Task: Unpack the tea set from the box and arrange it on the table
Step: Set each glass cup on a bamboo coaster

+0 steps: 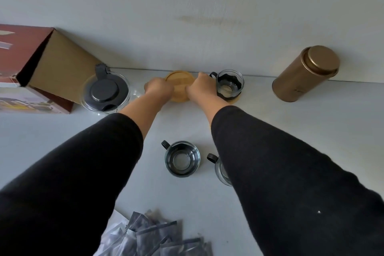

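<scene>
Both my hands grip a round wooden coaster (180,79) at the far edge of the white table (291,122), close to the wall. My left hand (158,88) holds its left side, my right hand (200,87) its right side. Just right of it a glass cup with a black holder (229,85) stands on another wooden coaster (236,100). A glass teapot with a black lid (105,92) sits to the left, beside the open red cardboard box (39,68). Nearer me stand two more glass cups, one (182,159) in full view, the other (220,169) partly hidden by my right sleeve.
A gold tea tin (305,74) stands at the back right against the wall. A pile of several grey foil tea packets (158,237) lies at the near edge between my arms.
</scene>
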Motion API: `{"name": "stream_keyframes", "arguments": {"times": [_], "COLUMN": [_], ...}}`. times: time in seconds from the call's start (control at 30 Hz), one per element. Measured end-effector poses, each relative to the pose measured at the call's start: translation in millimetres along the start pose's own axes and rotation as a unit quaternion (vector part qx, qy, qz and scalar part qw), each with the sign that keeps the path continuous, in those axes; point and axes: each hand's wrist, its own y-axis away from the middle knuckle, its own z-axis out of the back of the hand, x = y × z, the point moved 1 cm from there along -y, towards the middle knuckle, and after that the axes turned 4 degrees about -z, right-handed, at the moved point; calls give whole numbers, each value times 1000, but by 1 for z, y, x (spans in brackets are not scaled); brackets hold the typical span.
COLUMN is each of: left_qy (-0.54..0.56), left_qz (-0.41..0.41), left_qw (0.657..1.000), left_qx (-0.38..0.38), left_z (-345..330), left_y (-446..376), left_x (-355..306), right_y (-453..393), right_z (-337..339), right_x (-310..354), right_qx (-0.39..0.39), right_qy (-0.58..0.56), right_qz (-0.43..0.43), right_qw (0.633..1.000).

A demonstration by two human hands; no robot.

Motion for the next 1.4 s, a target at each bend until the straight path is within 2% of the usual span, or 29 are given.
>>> {"name": "stream_keyframes", "arguments": {"times": [0.37,0.77,1.0,1.4], "left_qy": [-12,-123,-155,-217], "left_qz": [-16,-20,-11,-56], "left_qw": [998,992,987,974], "left_qx": [-64,16,26,46], "left_z": [15,-2,-10,-2], "left_y": [36,61,58,77], "left_x": [2,41,46,47], "right_y": [49,83,82,89], "right_z": [19,-2,-8,-3], "right_x": [3,-18,-19,-23], "right_qx": [-69,-17,2,1], "right_qy": [-34,28,39,75], "right_qz": [-7,-38,-39,-22], "right_qw": [997,999,998,997]}}
